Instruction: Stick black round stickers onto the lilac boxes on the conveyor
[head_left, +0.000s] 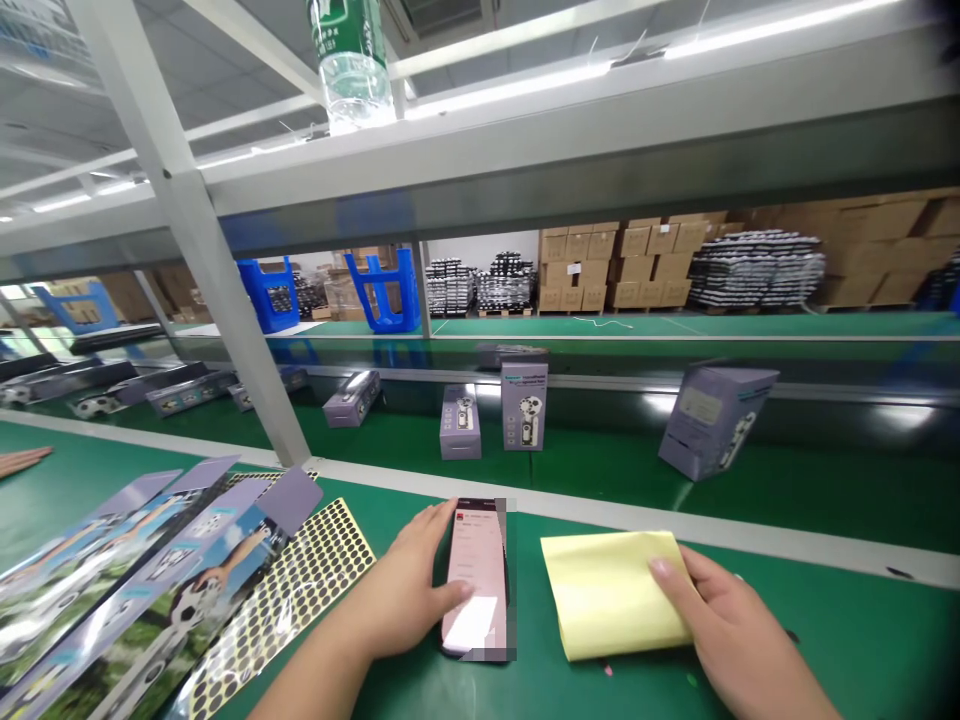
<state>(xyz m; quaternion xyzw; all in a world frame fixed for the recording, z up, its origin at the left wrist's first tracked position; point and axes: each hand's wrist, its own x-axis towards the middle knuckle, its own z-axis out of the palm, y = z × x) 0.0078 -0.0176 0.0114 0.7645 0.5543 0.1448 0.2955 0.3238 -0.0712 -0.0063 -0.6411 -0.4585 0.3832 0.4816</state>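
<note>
**Q:** What are the hands doing?

**A:** Both bare hands are on a green desk (pixel 825 620). The left hand (pixel 401 590) wraps over the side of a phone (pixel 474 570) lying flat on the desk, its thumb near the top and its fingers (pixel 457 597) reaching across the screen, which is partly blurred. The phone seems held, not just touched. The right hand (pixel 739 625) sits on a pad of yellow paper (pixel 611 595), just beside the phone. Its fingers (pixel 675 580) lie loosely together and pinch nothing.

**Q:** What's around them?

**A:** To the left, overlapping printed cardboard sleeves showing a football (pixel 142 590) lie partly across a sheet of black dot stickers (pixel 304 570). Past the desk's far edge, purple boxes sit on a lower green surface; 1 stands upright (pixel 524 405), and another leans at an angle (pixel 712 420). Overhead, a plastic bottle (pixel 352 60) sits on a metal shelf (pixel 525 140).

**Q:** What could go wrong?

**A:** A slip of the left hand could push the phone into the pad. The left forearm, close to the loose sleeves, could brush them out of place. A jolt could topple the leaning box, and a bump to the shelf could bring down the bottle.
</note>
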